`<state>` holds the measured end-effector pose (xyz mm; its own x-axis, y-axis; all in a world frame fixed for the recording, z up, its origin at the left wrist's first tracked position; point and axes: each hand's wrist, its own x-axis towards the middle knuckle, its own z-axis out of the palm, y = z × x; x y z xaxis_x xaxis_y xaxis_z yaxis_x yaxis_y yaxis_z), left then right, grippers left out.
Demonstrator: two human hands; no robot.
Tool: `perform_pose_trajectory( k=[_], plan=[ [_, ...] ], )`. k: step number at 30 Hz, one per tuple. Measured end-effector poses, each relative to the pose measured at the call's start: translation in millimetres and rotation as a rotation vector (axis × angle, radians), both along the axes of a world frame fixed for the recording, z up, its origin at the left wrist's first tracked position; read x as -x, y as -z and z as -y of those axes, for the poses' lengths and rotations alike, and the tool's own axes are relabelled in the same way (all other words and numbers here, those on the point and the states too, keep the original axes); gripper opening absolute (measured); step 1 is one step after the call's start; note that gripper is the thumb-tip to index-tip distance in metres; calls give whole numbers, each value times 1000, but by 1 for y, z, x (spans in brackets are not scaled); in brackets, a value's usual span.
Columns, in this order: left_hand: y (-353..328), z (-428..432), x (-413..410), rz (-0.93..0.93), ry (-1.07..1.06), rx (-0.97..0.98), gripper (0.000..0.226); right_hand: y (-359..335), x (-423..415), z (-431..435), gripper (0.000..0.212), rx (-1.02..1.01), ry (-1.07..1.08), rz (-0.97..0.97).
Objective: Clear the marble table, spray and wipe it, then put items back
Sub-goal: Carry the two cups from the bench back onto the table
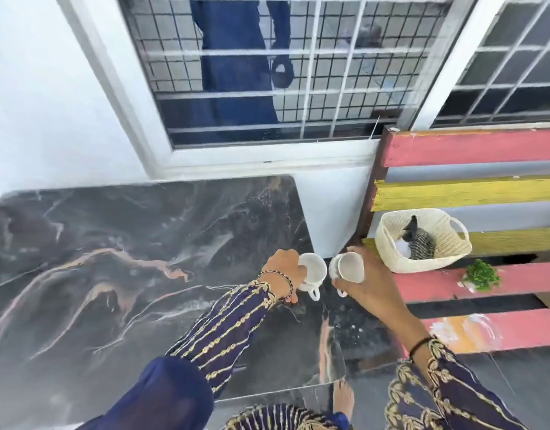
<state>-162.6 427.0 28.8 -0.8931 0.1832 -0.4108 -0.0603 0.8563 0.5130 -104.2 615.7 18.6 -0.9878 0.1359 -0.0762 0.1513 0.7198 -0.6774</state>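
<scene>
Two hands are in view, each with one white cup, so two cups in all. Nearest, both forearms in dark blue sleeves with gold embroidery reach forward over the near right corner of the table (118, 243); a bare foot shows on the floor below that corner. The left hand (283, 271) wears a thin beaded bracelet, and its grip is closed on the rim and side of the left cup (314, 273), fingers curled over the edge. That cup is white, glossy, tipped a little so its mouth faces up and right, with its small handle hanging at the lower side. Whether its base touches the marble cannot be told. The right hand (376, 283), with a dark band at the wrist, grips the right cup (349, 266) around its body; this cup is tilted more steeply, its opening turned toward the left, and it is held just past the table's right edge. The two cups are just beside each other, rims nearly meeting.

The table top is dark marble with pink, orange and white veins. Apart from the cup, nothing stands on its wide surface out to the left edge and the far edge against the white wall.

Beyond the right edge stands a slatted bench (472, 150) in pink, yellow and grey. On it sit one cream woven basket (401, 259) holding a striped cloth, and one small green plant (481, 279). Farthest is a grilled window (252, 72).
</scene>
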Motion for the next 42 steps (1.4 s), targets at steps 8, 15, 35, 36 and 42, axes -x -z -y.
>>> perform_pose_trajectory(
  k=[8, 15, 35, 36, 42],
  plan=[
    [-28, 133, -29, -25, -111, 30, 32, -24, -14, 133, 67, 28, -151, 58],
    [-22, 218, -52, 35, -210, 80, 26, -10, -10, 205, 68, 18, -277, 146],
    [-3, 398, -71, 11, -376, 104, 29, 0, 3, 339, 65, -22, -278, 178],
    [-2, 408, -70, 9, -376, 89, 29, 1, 1, 347, 65, -27, -265, 180],
    [10, 472, -65, 4, -295, 118, 25, 18, -20, 399, 70, -73, -180, 225]
  ],
)
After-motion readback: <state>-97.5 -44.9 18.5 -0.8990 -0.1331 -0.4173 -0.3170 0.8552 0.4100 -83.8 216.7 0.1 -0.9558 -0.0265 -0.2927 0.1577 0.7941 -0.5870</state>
